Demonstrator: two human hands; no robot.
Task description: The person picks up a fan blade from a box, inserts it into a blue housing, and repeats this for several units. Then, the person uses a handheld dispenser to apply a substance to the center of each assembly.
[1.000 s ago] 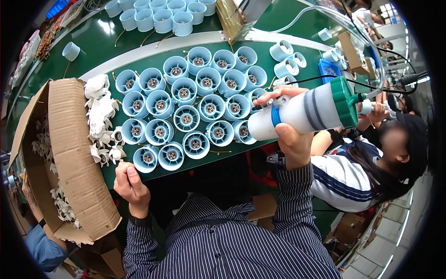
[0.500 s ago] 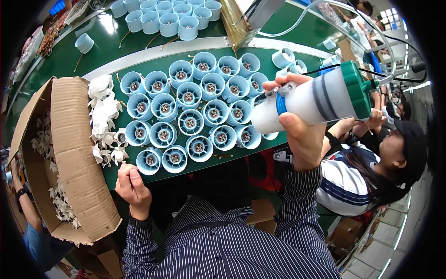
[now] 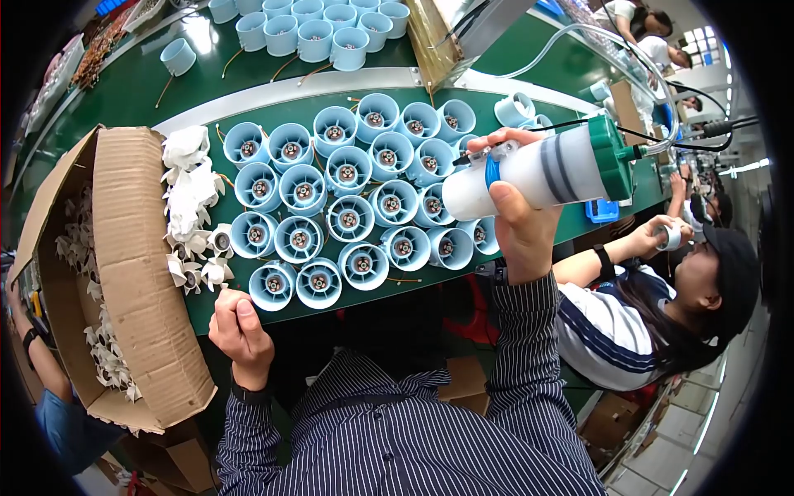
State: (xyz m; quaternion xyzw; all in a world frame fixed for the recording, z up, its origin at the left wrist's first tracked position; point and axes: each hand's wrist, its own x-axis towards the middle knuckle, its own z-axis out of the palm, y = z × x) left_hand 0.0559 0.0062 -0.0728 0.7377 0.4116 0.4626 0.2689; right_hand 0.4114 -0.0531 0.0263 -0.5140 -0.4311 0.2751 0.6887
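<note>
My right hand (image 3: 523, 223) grips a white cylindrical dispenser (image 3: 546, 169) with a green ribbed cap, grey bands and a blue tie around it. It is held tilted nearly sideways over the right end of the rows, its narrower white end to the left; a clear hose runs from the cap. Beneath and beside it stand rows of light blue round fan housings (image 3: 348, 218), open side up, each with a small motor in the middle. My left hand (image 3: 241, 337) is closed at the table's front edge, near loose white fan blades (image 3: 188, 194); its inside is hidden.
A cardboard box (image 3: 149, 273) of white fan blades stands at the left. More blue housings (image 3: 314, 40) with wires sit beyond the pale rail, beside a slanted metal post (image 3: 488, 41). At right, a co-worker in a black cap holds up a ring-shaped part (image 3: 668, 238).
The view has shifted slightly, so the table things sit farther right. My right hand and the dispenser have moved a little left over the housings. The co-worker's hand has risen with a part.
</note>
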